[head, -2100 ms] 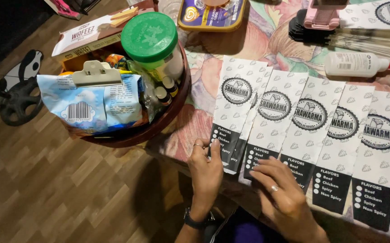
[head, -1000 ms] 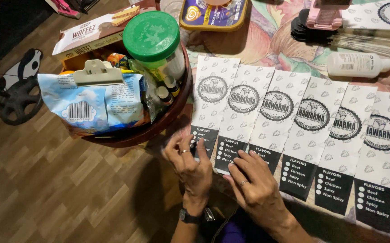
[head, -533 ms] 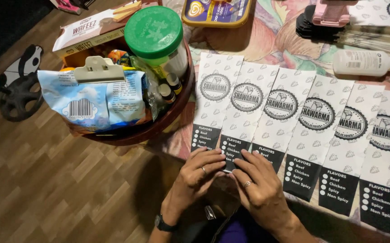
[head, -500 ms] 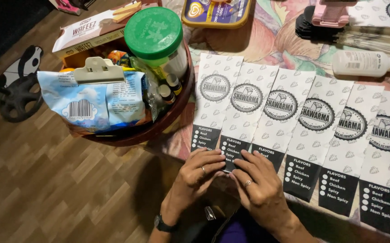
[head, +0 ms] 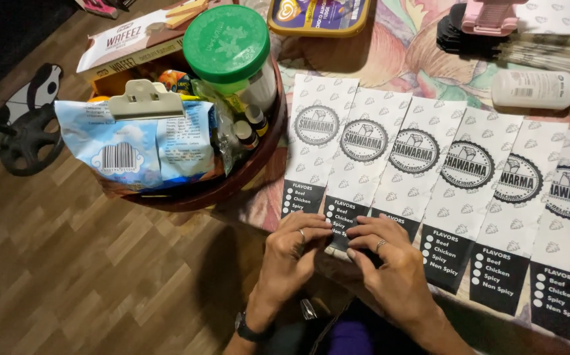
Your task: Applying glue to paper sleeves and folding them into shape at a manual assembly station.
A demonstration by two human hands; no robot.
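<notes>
Left hand (head: 293,253) and right hand (head: 390,266), fingers curled together, pinch the lower edge of a white-and-black paper sleeve (head: 356,164) on the desk (head: 390,62).

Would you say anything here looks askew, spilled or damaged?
Nothing stands out. The paper sleeves lie overlapped in an even row, both hands rest on one sleeve's lower end, and the white bottle lies capped, nothing spilled.

The paper sleeves (head: 423,171) are white with a faint grey repeating motif, a black round emblem and a black bottom band with white dots. The jar lid (head: 226,41) is green. The snack bag (head: 137,148) is pale blue, its clip (head: 144,100) beige. The desk cloth (head: 390,62) is floral, pink and green. The floor (head: 81,276) is brown wood plank.
</notes>
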